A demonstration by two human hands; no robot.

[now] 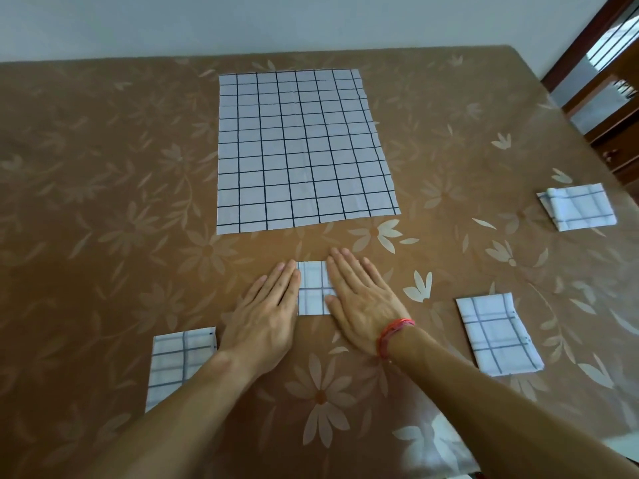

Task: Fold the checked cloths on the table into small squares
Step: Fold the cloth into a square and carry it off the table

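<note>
- Left hand [266,305] and right hand [359,302]: fingers straight, palms down, pressing the folded cloth [313,288] that lies between them on the surface [103,202].
- Flat cloth [301,150]: spread beyond both hands, unfolded.
- Handling, judged: light, thin, limp. Pinch its 2 near corners.
- Squares [498,335]: 2 right of the right hand, 1 beside the left wrist.

Pale wall [207,22] behind a brown flower-patterned table [103,174], dark wooden furniture [619,140] (with reflective panels) at far right.
</note>
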